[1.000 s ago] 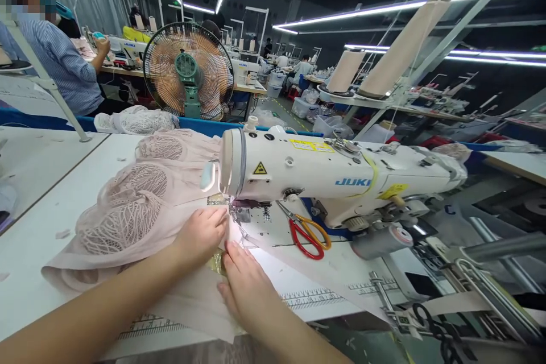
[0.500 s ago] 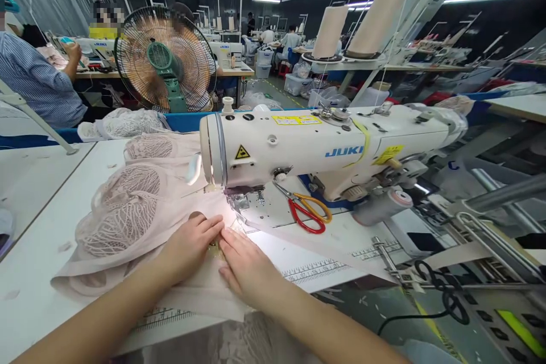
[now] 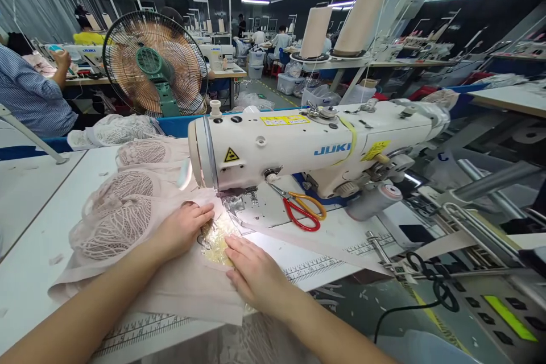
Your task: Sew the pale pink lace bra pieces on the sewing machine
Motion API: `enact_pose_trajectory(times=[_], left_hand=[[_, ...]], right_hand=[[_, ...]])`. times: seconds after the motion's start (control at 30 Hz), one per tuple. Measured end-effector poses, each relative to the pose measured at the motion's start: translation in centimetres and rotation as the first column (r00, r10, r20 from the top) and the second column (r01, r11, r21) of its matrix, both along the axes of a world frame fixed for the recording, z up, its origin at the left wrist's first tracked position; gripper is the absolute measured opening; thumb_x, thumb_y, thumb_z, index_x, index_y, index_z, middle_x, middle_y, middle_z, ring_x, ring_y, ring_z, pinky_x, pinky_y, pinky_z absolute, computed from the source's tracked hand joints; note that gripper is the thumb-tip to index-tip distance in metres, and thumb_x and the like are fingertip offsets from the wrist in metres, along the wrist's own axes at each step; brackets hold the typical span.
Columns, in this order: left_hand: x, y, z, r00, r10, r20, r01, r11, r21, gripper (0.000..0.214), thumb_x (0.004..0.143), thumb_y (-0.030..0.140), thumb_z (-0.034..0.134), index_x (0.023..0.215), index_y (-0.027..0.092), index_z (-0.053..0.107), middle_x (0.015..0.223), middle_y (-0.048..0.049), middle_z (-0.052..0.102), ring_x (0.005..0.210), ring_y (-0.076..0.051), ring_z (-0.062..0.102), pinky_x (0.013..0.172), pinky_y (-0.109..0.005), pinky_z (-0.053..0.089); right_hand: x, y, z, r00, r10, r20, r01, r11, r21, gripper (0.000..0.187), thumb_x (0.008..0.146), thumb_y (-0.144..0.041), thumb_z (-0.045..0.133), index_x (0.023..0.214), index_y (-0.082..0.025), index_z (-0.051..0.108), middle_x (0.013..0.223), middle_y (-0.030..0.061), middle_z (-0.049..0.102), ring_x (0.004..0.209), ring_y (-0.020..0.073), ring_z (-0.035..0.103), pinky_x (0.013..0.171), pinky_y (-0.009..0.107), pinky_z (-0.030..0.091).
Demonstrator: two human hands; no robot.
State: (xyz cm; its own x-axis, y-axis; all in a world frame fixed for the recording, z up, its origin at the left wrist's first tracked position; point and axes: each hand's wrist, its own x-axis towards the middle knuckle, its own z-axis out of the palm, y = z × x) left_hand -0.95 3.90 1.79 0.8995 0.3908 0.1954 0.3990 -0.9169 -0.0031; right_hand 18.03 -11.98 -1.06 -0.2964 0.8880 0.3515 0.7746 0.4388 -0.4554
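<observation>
A pale pink garment with lace cups (image 3: pixel 121 213), like a bra, spreads over the white table left of the sewing machine (image 3: pixel 277 145). Its upper edge runs under the machine head. My left hand (image 3: pixel 183 230) lies on the cloth just in front of the needle area, fingers stretched out. My right hand (image 3: pixel 256 270) rests flat at the cloth's right edge, thumb lower than the fingers. Between both hands a shiny yellowish patch (image 3: pixel 217 239) shows. A narrow pale strip (image 3: pixel 298 242) runs from the machine toward a metal guide (image 3: pixel 377 247) at the right.
Scissors with red and orange handles (image 3: pixel 302 210) lie on the machine bed. A grey thread cone (image 3: pixel 375 202) lies behind the ruler tape (image 3: pixel 318 269). Beyond stand a large fan (image 3: pixel 160 68) and thread cones (image 3: pixel 315 31). A person in a striped shirt (image 3: pixel 32 94) sits at left.
My hands have moved apart: the right slid down and right, the left slightly left, uncovering the yellowish patch. The whole view has shifted a little.
</observation>
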Motion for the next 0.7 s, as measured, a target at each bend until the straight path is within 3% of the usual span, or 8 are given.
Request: enact_pose_trajectory(times=[0.17,0.3,0.47,0.57,0.7], left_hand=[[0.1,1.3,-0.1,0.999,0.026,-0.03,-0.025,0.999,0.033,0.047,0.085,0.002,0.036,0.12,0.017,0.063,0.128,-0.01,0.061,0.107,-0.023,0.059,0.095,-0.043,0.047],[0.3,1.6,-0.1,0.993,0.063,-0.101,-0.056,0.996,0.073,0.046,0.087,0.002,0.035,0.122,0.016,0.061,0.129,-0.0104,0.061,0.108,-0.024,0.058,0.097,-0.044,0.046],[-0.6,0.9,0.0,0.989,0.117,-0.091,-0.107,0.989,0.102,0.046,0.085,0.002,0.036,0.122,0.014,0.061,0.135,-0.0131,0.055,0.117,-0.027,0.054,0.102,-0.049,0.042],[-3.4,-0.5,0.0,0.982,0.169,-0.082,-0.157,0.979,0.128,0.045,0.086,0.007,0.035,0.123,0.015,0.06,0.137,-0.013,0.054,0.125,-0.027,0.049,0.104,-0.049,0.041],[-10.4,-3.6,-0.3,0.961,0.277,-0.027,-0.266,0.942,0.206,0.042,0.089,0.02,0.037,0.125,0.02,0.057,0.133,-0.0135,0.057,0.121,-0.03,0.053,0.101,-0.051,0.043]], right_hand=[[0.0,0.0,0.2,0.999,0.002,-0.044,0.0,0.999,0.054,0.031,0.088,-0.02,0.049,0.115,-0.01,0.06,0.132,0.0162,0.057,0.124,0.0254,0.051,0.105,0.04,0.042],[-0.9,-1.0,1.2,0.995,0.061,-0.08,-0.051,0.992,0.116,0.021,0.087,-0.024,0.051,0.104,-0.016,0.062,0.11,0.01,0.066,0.099,0.0222,0.059,0.088,0.036,0.05],[-2.3,-2.3,2.6,0.967,0.145,0.209,-0.143,0.989,-0.027,0.025,0.077,-0.038,0.072,0.089,-0.019,0.062,0.09,0.0035,0.063,0.08,0.0194,0.056,0.069,0.03,0.048],[-2.7,-2.5,2.7,0.924,0.15,0.351,-0.153,0.988,-0.02,0.014,0.079,-0.026,0.069,0.087,-0.016,0.063,0.086,0.0051,0.063,0.075,0.0193,0.056,0.063,0.03,0.047],[-3.2,-3.0,2.3,0.878,0.185,0.442,-0.199,0.98,-0.015,0.009,0.078,-0.016,0.063,0.084,-0.012,0.068,0.074,0.0093,0.061,0.066,0.0207,0.053,0.051,0.031,0.044]])
